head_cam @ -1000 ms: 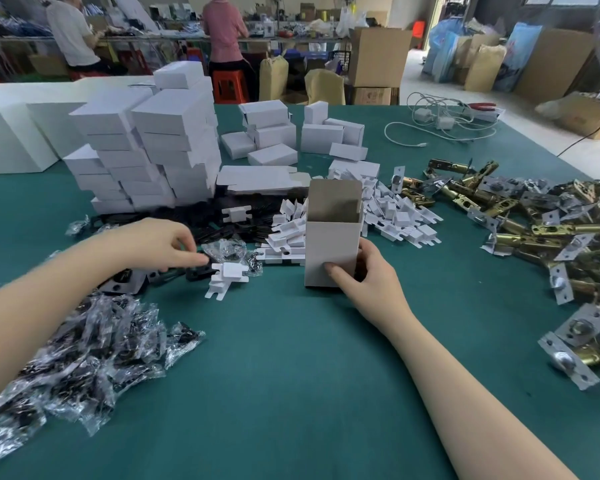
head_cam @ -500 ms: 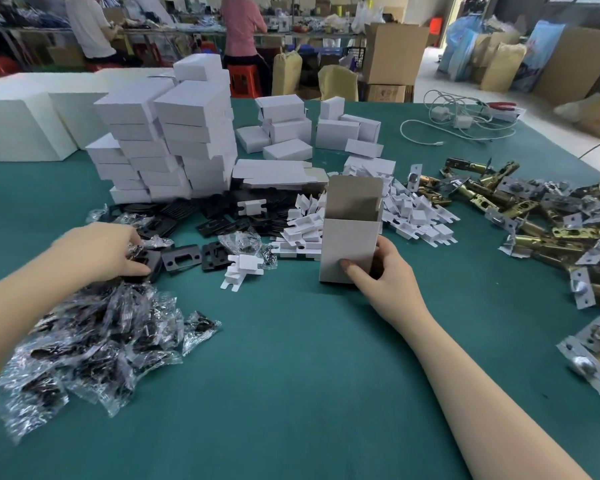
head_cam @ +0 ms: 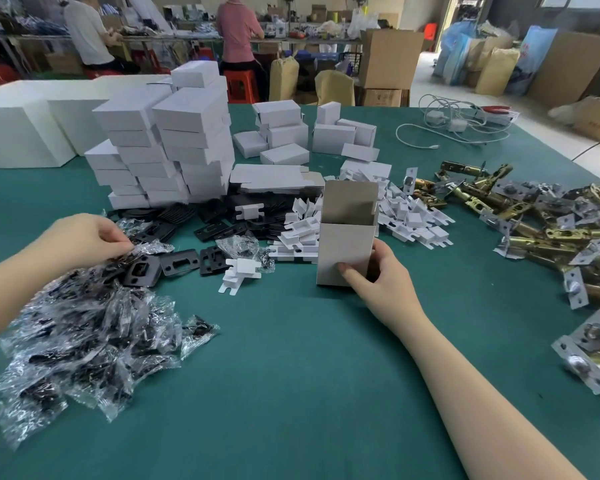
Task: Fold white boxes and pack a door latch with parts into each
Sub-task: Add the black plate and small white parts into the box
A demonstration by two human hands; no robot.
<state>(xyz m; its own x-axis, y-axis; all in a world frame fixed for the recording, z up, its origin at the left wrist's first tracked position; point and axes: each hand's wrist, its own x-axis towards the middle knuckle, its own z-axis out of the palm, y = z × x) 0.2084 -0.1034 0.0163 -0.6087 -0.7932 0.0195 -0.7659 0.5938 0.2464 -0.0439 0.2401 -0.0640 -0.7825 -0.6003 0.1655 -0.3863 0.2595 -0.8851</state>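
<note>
Right hand wrapped round the open white box, standing upright mid green table. Left hand pinching a clear screw bag atop the bag pile. Brass latches heaped off right, closed boxes stacked behind.

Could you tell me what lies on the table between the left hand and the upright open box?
In the head view, between the left hand and the open box lie black plates, a screw packet and white card inserts.
</note>
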